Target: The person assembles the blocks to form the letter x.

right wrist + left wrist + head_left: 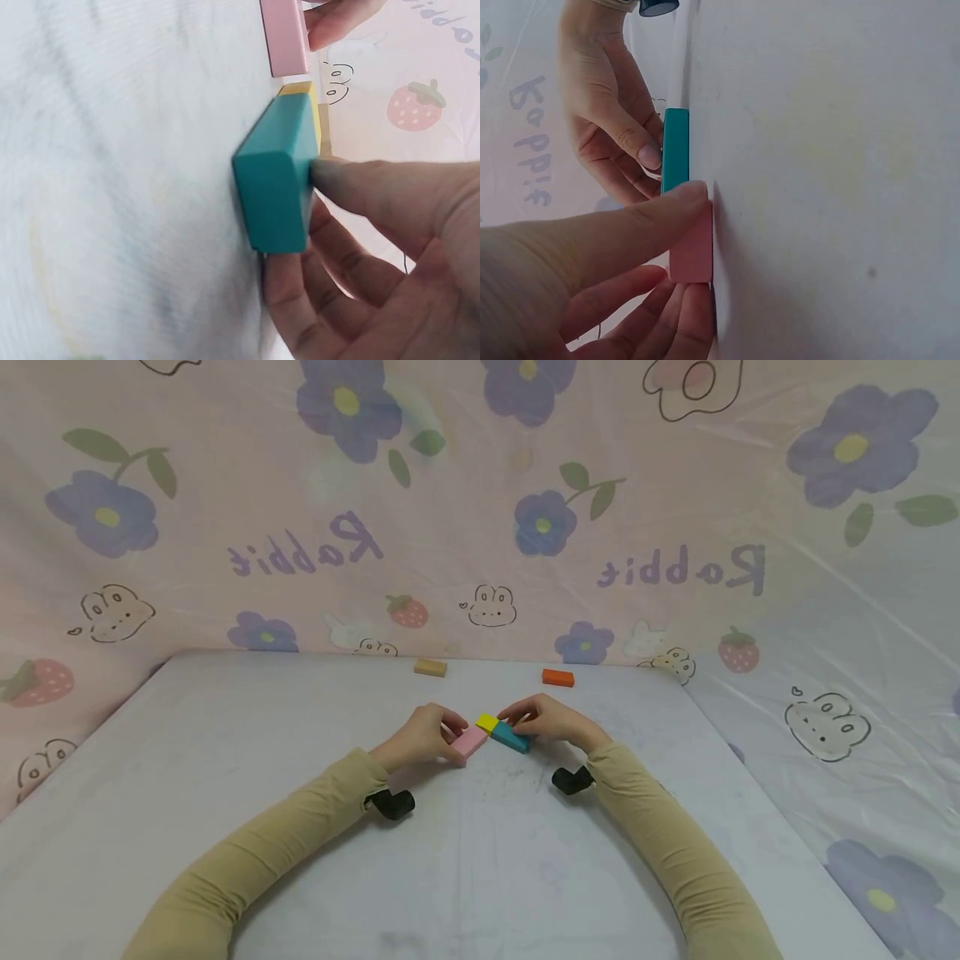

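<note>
In the head view my left hand (pixel 422 732) grips a pink block (pixel 470 742) that lies on the white table. The left wrist view has the thumb on one side of the pink block (pixel 691 251) and the fingers on the other. My right hand (pixel 555 722) holds a teal block (pixel 510 737), thumb against one face and fingers round the far side. A yellow block (pixel 487 723) sits at the teal block's far end, close by the pink one. From the right wrist, the teal block (pixel 274 172) hides most of the yellow block (pixel 315 112).
Toward the back edge of the table (pixel 480 877) lie a wood-coloured block (pixel 431 668) and an orange block (pixel 558 677). A printed curtain (pixel 450 527) with flowers and rabbits hangs behind. Black devices (pixel 393 804) stick out below both sleeves.
</note>
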Available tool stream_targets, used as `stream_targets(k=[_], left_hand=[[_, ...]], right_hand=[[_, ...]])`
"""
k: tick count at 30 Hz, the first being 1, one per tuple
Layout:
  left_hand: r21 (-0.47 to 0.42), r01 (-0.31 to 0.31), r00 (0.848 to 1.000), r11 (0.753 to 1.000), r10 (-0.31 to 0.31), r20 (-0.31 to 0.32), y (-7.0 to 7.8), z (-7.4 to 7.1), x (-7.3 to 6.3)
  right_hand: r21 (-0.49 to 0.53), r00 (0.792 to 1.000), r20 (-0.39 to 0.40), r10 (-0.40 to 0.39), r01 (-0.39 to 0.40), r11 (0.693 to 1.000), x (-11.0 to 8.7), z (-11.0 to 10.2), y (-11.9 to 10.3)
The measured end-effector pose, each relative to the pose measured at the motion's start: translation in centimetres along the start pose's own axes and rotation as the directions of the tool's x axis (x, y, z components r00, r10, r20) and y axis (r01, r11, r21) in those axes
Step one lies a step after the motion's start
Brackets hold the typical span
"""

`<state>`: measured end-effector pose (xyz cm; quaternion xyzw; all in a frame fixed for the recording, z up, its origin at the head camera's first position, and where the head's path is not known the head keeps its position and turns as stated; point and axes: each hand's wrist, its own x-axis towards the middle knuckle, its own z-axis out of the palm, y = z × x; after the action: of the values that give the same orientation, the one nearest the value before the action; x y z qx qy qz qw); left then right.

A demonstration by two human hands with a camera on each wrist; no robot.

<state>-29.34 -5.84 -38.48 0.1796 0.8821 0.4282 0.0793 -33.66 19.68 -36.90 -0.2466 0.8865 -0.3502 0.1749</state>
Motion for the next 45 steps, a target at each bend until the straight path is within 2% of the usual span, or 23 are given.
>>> stream_targets(k=[9,21,33,45], left_hand=[[-0.012,-0.002,1.000,1.000,0.002,0.015,0.6,0.2,-0.1],[-0.029,0.001,1.000,1.000,-0.001,-0.007,0.9,0.6,-0.2],[0.026,0.015,0.999,1.000,-0.014,-0.046,0.9,1.2,-0.4],[0.022,0.050,0.996,0.999,-0.048,-0.072,0.9,1.1,-0.6]], right_hand=[[0.017,1.000,0.002,-0.004,0.004,1.000,0.0,0.0,0.2],[0.009,1.000,0.002,0.001,-0.001,1.000,0.0,-0.1,0.0],[0.024,1.000,0.007,-0.002,0.001,1.000,0.0,0.0,0.0],[0.010,1.000,0.000,-0.006,0.006,1.000,-0.1,0.0,-0.2]])
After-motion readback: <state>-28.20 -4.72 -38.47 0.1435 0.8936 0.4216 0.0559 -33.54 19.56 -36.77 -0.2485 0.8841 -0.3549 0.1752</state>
